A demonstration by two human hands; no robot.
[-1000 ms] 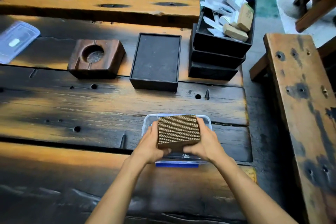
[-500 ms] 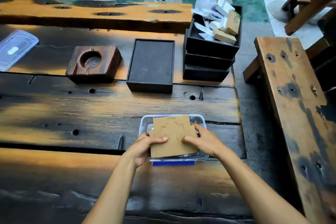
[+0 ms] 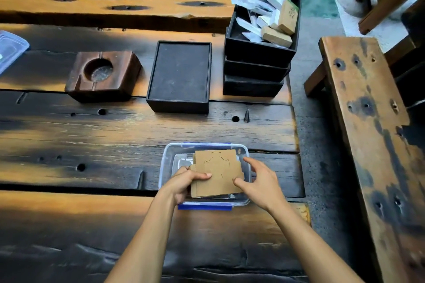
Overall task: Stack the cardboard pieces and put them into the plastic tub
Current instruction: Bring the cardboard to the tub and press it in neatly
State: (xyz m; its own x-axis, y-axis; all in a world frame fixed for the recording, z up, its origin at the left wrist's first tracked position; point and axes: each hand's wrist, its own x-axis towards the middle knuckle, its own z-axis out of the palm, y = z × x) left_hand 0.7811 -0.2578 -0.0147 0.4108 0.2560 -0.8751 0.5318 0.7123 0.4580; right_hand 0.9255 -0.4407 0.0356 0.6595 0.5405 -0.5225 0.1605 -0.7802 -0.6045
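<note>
Cardboard: one stack (image 3: 216,174) sitting in the one clear tub (image 3: 167,163), piece count hidden. Left grip (image 3: 186,181) pinches its left edge; right grip (image 3: 259,181) is spread loose, thumb just touching it.

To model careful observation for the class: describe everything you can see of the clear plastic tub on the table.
The plastic tub is clear, rectangular, round-cornered and lidless, with blue clips on its near and far edges. It sits upright on the dark wooden table. A cardboard stack sits in its opening, gripped by the left hand. The right hand touches the stack's right side with its thumb.
</note>
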